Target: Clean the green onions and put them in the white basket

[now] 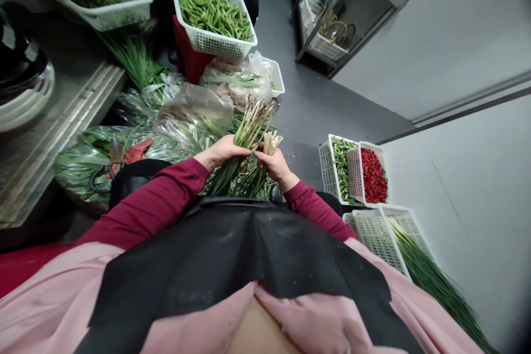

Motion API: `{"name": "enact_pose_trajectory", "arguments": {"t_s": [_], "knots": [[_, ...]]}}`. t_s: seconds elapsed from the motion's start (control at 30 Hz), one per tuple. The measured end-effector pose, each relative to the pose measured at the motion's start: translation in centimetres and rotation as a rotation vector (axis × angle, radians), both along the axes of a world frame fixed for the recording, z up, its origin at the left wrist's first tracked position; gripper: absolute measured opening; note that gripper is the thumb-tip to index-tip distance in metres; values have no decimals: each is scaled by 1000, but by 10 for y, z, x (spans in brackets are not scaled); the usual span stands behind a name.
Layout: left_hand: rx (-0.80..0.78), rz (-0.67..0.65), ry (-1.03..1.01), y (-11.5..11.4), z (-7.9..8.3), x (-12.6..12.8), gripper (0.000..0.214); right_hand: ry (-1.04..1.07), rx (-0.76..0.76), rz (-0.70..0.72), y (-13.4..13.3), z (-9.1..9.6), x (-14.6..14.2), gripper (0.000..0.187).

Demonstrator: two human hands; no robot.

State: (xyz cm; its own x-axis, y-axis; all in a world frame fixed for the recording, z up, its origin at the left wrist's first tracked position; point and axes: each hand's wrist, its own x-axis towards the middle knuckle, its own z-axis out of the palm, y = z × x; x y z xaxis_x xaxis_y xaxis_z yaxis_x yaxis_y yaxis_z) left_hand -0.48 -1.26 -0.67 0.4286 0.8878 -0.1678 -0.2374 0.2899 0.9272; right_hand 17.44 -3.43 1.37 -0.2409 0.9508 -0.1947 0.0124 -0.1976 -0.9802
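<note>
My left hand is closed around a thick bunch of green onions, whose brownish, dirty root ends point up and away from me. Pale, clean white ends rise from a smaller bunch of green onions gripped in my right hand. The two hands nearly meet above my lap, fingertips close together. Green leaves of both bunches hang down toward my black apron. Loose green stalks and trimmings lie beneath them.
Plastic bags of greens lie ahead and left, near scissors. A basket of green peppers stands beyond, before another person. At right are a red chili basket and a basket with long green onions. A metal ledge runs left.
</note>
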Motion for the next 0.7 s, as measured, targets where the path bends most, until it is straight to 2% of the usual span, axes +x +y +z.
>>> {"name": "enact_pose_trajectory", "arguments": {"t_s": [0.1,0.2,0.3,0.4,0.53,0.7], "knots": [[37,-2,29,0,0,-1,48,-100,5,-109,-2,0,-1,34],[24,-8,56,1,1,-3,44,-178,-9,-130,-4,0,1,30],[-12,-36,67,2,3,-5,39,-147,-19,-175,-1,2,7,28],[-31,-61,74,2,5,-7,39,-42,-23,-335,10,9,18,31],[-44,-69,108,1,12,-11,36,75,-8,-534,34,34,51,29],[-16,-82,168,0,18,-19,38,135,87,-768,62,76,119,19]]}}
